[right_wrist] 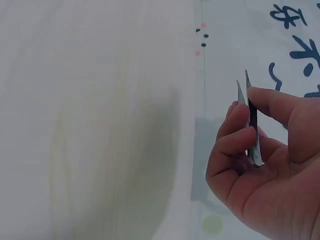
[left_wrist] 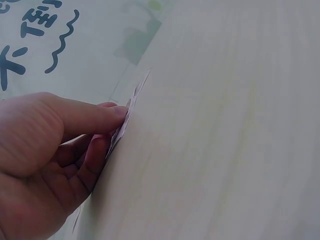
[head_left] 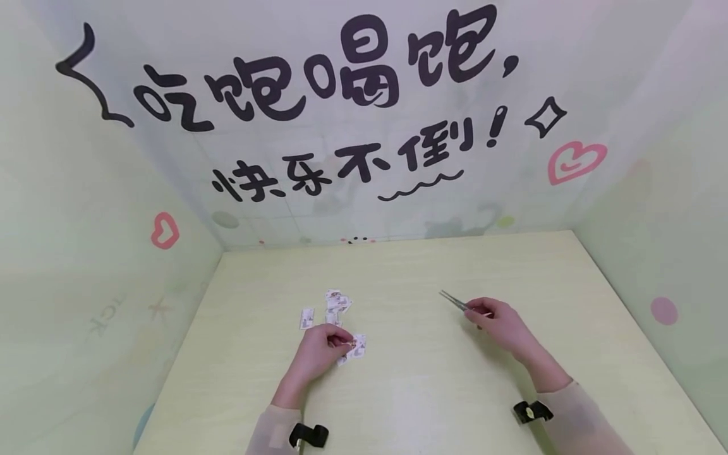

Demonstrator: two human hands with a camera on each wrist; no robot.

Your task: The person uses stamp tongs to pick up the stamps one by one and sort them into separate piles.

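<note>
My left hand, on the left half of the table, pinches small printed paper pieces between thumb and fingers. Edge-on in the left wrist view, the thin papers show under the thumb tip, low over or against the tabletop; which of the two I cannot tell. Just beyond that hand lie more printed paper pieces, overlapping, with a single piece to their left. On the right side, my right hand holds metal tweezers above the table. Their tips point away from me, slightly apart, with nothing between them.
A pale wood-grain table carries everything. Behind it rises a white wall with large black lettering, and pale side walls close in the left and right. Black straps circle both wrists.
</note>
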